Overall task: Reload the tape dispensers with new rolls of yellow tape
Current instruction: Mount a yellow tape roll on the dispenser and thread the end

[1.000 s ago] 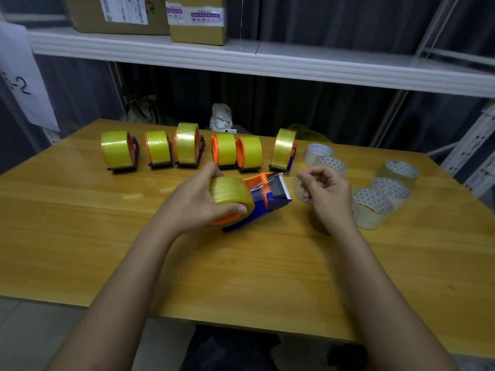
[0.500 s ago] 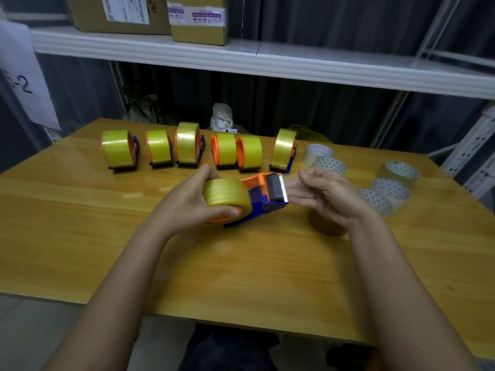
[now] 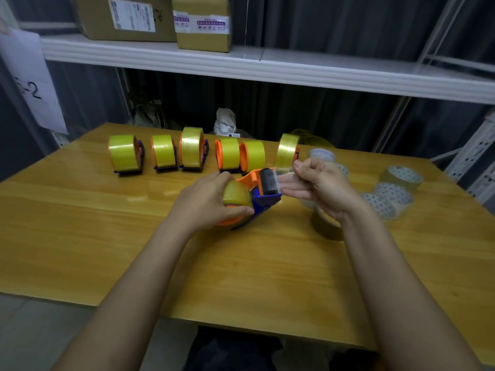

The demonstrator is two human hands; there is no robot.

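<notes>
Threading under way at the desk [image 3: 107, 236]: holding the orange-and-blue dispenser [image 3: 265, 195] tilted just off the wood near the middle, with the left hand [image 3: 206, 202] wrapping over the yellow roll [image 3: 237, 195] already seated on it, fingers [image 3: 241, 210] curling round the roll's face. Working at the black roller end with the right hand [image 3: 321, 188], thumb and forefinger closing narrow in what looks like a pinch on the free end [image 3: 285, 171] of the tape, though struggling to make out the thin film itself; stretching the remaining fingers [image 3: 289, 183] towards the cutter. Risking, from here, a nick from the cutter edge by keeping those fingertips so close to it. Risking too a fold of the sticky strip back onto itself or onto skin if letting it go slack, and a ragged tear if dragging it sideways across the blade. Courting a slip of the roll on its hub by easing the left grip while pulling. Hovering the right wrist just above a brown roll [image 3: 325, 226], so possibly bumping it, or the pale patterned rolls [image 3: 393, 196] near the right edge, when drawing back. Leaving well apart, at the far side, the row of loaded dispensers [image 3: 192, 148].
</notes>
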